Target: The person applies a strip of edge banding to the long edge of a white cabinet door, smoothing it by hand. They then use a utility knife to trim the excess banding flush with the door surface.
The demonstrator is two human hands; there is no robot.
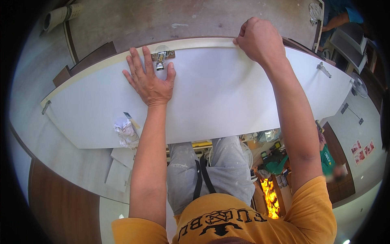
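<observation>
A long white door panel (215, 93) lies across my lap, its far edge bordered by a cream strip (199, 42). My left hand (152, 83) rests flat on the panel, fingers spread, beside a metal cup hinge (161, 61) with a clear round piece over it. At the far edge, my right hand (262, 40) is closed with thumb and finger pinched at the strip; what they grip, if anything, is hidden. More hinges sit toward the panel's right end (324, 70) and at its left end (46, 107). A crumpled white wad (126, 133) lies at the near left edge.
Beyond the panel stretches a worn brown board (142, 20), with a rolled sheet (61, 17) at far left and coiled white cord (315, 12) at far right. Another person's arm (337, 20) shows there. Tools and clutter (272, 156) fill the lower right, near a flame-patterned object (269, 199).
</observation>
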